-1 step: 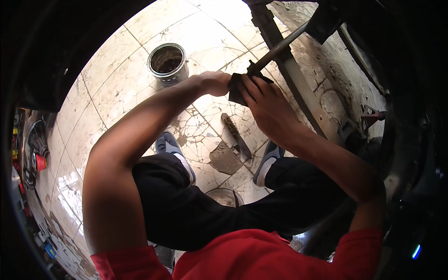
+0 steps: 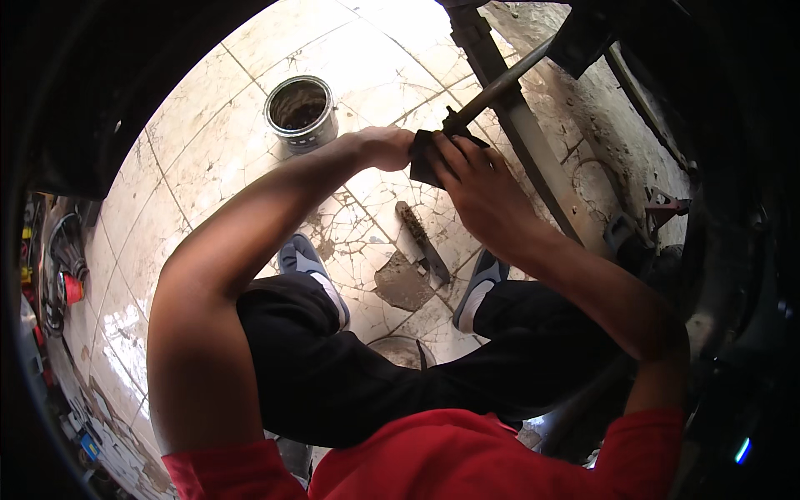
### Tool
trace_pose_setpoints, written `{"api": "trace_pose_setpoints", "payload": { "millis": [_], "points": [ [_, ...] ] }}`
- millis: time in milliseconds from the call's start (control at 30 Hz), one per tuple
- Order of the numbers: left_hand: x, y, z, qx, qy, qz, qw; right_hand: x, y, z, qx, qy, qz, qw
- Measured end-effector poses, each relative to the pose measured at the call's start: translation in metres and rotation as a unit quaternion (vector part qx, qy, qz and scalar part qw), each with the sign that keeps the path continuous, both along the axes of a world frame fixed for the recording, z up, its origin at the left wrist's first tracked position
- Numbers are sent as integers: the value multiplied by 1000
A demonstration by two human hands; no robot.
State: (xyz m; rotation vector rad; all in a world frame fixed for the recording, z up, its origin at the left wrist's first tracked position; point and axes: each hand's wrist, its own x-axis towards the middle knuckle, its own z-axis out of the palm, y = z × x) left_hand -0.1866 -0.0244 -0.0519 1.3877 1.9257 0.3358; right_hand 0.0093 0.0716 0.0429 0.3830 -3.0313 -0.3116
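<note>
A dark, stiff-looking square sheet is in front of me, beside the end of a slanting metal rod. The fingers of my right hand are bent over the sheet and press on it. From the left, my left hand reaches the sheet's edge with its fingers curled. Its fingertips are hidden behind the sheet, so what they grip does not show. On the floor below my hands lies a wire brush with worn bristles.
An open metal can with dark contents stands at the far left of my hands. A long beam runs down on the right, with a reddish stand beyond. The floor tiles are cracked, with a broken patch between my feet. Clutter includes a red cup.
</note>
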Motion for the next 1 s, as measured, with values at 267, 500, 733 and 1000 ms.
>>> {"api": "trace_pose_setpoints", "payload": {
  "millis": [267,500,733,1000],
  "points": [
    [-5,3,-9,21,25,3,999,-8,3,3,-16,1,-38,999],
    [-11,6,-20,-16,46,0,999,-12,5,6,-11,29,-32,999],
    [-7,0,12,-40,142,-24,989,-4,-4,10,-33,-39,-64,997],
    [-19,-12,18,-24,128,-52,990,-7,-7,10,2,-91,-95,991]
  ]
}}
